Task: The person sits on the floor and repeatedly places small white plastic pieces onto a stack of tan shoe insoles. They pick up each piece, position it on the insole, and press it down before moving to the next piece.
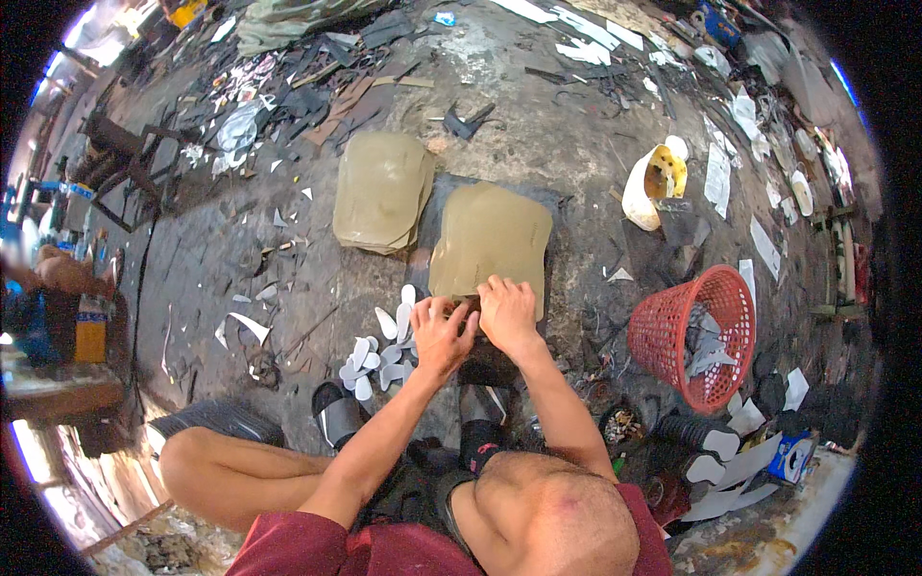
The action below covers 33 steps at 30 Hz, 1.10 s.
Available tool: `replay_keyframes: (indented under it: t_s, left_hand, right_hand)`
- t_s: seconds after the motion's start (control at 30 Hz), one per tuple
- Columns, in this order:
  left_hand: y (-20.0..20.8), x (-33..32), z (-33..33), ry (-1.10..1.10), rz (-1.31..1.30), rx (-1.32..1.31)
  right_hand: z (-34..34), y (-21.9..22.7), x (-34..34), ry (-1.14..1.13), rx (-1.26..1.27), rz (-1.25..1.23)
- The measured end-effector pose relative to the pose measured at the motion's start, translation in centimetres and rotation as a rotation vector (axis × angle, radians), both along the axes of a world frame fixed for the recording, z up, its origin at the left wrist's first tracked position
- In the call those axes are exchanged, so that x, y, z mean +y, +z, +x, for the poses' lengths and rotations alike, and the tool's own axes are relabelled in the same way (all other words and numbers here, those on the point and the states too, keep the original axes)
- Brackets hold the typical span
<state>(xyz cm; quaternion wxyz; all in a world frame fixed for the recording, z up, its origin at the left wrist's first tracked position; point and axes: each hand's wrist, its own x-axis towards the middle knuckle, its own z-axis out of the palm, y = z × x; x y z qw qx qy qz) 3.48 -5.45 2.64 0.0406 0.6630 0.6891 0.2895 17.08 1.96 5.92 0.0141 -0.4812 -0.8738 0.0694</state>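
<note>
A tan, translucent-looking flat sheet point(492, 235) lies on a dark mat in front of me, its near edge under my hands. My left hand point(444, 338) is at its near left corner, fingers bent around a small dark object point(469, 302) that is mostly hidden. Stretched fingers of my right hand point(507, 312) rest on the sheet beside it. Left of this sheet lies a stack of similar tan sheets point(382, 190). Next to my left wrist, several pale grey, sole-shaped cut pieces point(363, 362) are heaped on the floor.
A red plastic basket point(663, 331) with grey scraps stands tilted to the right. Beyond it lies a cut-open white and yellow container point(656, 187). Dark and white offcuts litter the floor. At far left is a cluttered wooden bench point(67, 396); black sandals point(213, 422) lie near my knee.
</note>
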Motion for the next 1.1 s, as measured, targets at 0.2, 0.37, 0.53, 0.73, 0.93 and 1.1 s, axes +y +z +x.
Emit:
replay_keyframes:
  t_s: [0.2,0.37,0.53,0.73,0.93,1.1]
  left_hand:
    - [0.0,0.7,-1.2,-0.139,-0.080,-0.011]
    - [0.2,1.1,-1.3,-0.197,-0.142,0.226]
    - [1.7,5.9,-1.9,-0.029,-0.199,-0.177]
    - [4.4,5.8,-3.8,0.029,-0.754,-1.757]
    - [5.4,3.5,-3.8,-0.079,-0.813,-2.050]
    - [5.3,3.0,-5.3,-0.302,-0.957,-1.759]
  right_hand:
    - [4.5,-2.3,2.5,-0.133,0.466,-0.415]
    - [5.1,-3.5,2.8,-0.626,0.287,-0.013]
    - [3.9,-1.0,1.4,-0.558,1.011,-0.181]
    - [5.2,3.5,1.6,-0.542,1.310,-0.378]
    - [4.5,4.5,0.0,-0.568,1.127,-0.345]
    - [4.4,8.4,-1.4,-0.082,0.593,0.011]
